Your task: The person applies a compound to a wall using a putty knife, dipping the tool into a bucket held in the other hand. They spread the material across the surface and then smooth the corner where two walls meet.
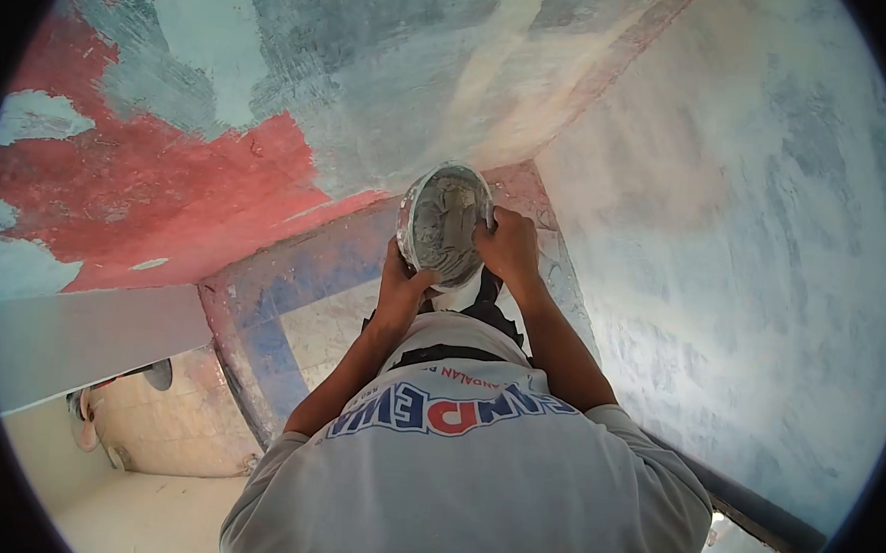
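A round, putty-smeared bucket [406, 213] is held out in front of my body, tilted so that its inside faces me. Grey wet putty [448, 227] coats its bottom and inner walls. My left hand [402, 286] grips the near left side, thumb over the rim and fingers around the outside. On the right, my right hand [510, 245] is closed at the rim, with its fingers partly hidden inside; I cannot make out any tool in it.
Ahead is a wall [218, 175] with red paint and grey and white patches. A pale skim-coated wall [726, 231] stands close on my right and meets it in a corner. Stained floor tiles [330, 336] lie below. At the lower left is an opening with brownish flooring [170, 417].
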Tool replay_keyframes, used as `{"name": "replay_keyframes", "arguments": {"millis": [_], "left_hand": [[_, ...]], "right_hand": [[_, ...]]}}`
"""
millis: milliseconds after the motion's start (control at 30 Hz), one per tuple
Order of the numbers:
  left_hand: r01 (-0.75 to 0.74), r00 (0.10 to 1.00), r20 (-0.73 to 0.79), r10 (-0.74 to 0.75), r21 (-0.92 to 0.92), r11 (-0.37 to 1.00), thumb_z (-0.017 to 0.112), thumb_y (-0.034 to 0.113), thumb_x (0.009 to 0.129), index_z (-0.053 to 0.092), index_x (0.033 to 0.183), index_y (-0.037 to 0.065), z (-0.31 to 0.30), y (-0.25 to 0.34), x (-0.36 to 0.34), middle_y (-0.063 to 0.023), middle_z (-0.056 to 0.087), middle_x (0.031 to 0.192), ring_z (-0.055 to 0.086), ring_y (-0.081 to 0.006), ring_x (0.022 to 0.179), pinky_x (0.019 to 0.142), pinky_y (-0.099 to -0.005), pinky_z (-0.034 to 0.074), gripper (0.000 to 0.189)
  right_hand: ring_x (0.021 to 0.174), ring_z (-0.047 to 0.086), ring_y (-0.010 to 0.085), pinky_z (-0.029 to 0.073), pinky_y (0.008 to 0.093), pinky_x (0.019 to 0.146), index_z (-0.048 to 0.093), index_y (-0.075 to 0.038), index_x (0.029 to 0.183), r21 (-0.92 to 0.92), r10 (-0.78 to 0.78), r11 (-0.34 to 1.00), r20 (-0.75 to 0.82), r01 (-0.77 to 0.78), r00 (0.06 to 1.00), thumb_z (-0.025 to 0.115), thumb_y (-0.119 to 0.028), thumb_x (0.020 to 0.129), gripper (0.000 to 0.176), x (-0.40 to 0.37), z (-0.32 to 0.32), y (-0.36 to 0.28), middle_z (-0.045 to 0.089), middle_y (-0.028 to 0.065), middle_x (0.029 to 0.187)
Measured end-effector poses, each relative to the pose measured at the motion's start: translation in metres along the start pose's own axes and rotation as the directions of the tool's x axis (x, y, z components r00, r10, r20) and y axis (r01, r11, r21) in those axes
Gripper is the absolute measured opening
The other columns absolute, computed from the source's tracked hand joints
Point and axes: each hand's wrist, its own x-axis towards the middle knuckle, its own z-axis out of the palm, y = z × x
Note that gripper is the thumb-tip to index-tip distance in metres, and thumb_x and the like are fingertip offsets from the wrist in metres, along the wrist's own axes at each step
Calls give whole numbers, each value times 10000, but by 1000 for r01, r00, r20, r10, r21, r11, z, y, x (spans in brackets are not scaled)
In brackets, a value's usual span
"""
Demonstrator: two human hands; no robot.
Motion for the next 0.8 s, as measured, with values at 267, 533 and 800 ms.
{"name": "replay_keyframes", "arguments": {"millis": [267,533,800], "left_hand": [[-27,1000,11,27,41,999,584,-77,812,300,1466,41,-1,-2,6,-181,515,1373,621,-312,1215,931,-454,628,722],[-20,999,51,18,37,999,583,-76,809,310,1474,43,-5,0,16,-179,530,1367,627,-315,1216,935,-466,629,728],[9,1000,25,-7,-89,996,562,-67,838,298,1473,43,0,9,24,-190,518,1386,632,-357,1221,961,-518,615,696]], "right_hand": [[816,694,468,549,552,736,660,-8,817,20,-56,998,-33,56,998,706,-206,836,204,-2,6,1,698,251,807],[847,691,477,549,566,744,643,-6,823,-25,-75,997,14,75,997,713,-188,816,195,4,8,0,696,258,826],[802,691,463,545,546,708,652,7,816,98,-51,994,-49,56,997,724,-196,823,215,16,4,-3,690,265,815]]}}
